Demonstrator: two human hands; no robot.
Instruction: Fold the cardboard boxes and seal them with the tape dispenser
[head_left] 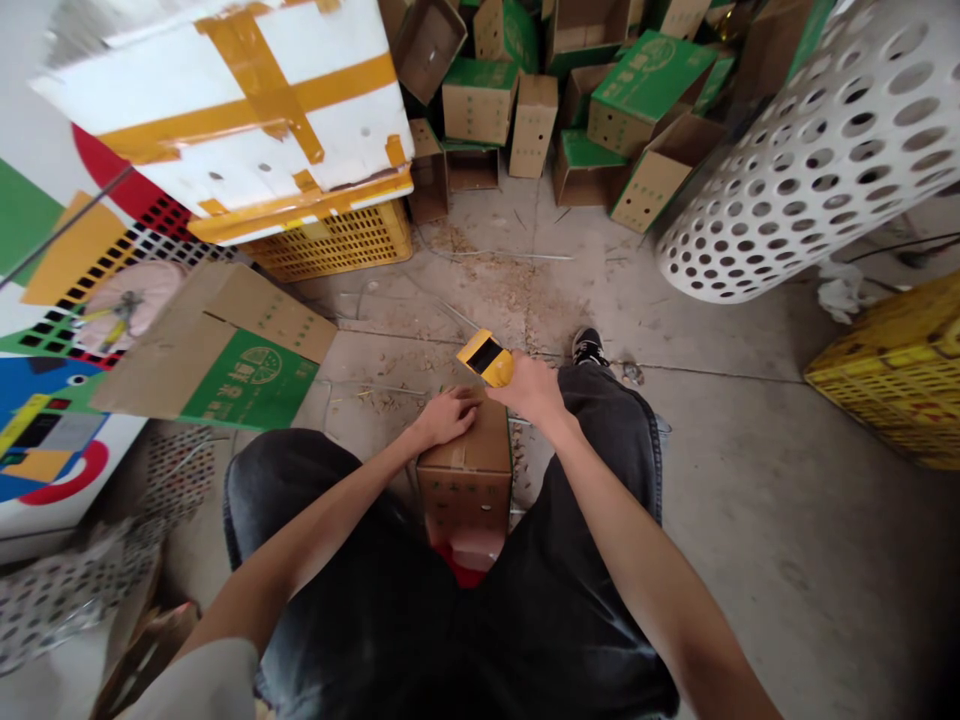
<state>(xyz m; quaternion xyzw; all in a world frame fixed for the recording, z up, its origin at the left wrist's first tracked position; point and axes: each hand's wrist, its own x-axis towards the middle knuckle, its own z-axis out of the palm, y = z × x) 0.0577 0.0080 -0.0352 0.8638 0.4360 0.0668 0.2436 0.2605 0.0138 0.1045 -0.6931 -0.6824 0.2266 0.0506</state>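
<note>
A small brown cardboard box (466,478) with green edges stands between my knees. My left hand (444,417) lies on its top, fingers curled down against the flaps, holding the box. My right hand (534,385) is closed round a yellow tape dispenser (487,358) at the far top edge of the box. A red thing (459,572) shows just under the box, too hidden to name.
A flattened green-and-brown carton (225,360) lies at left. A white box with yellow tape (247,110) sits on a yellow crate (337,240). Several small cartons (570,100) are piled at the back. A white perforated basket (810,150) and another yellow crate (896,370) stand at right.
</note>
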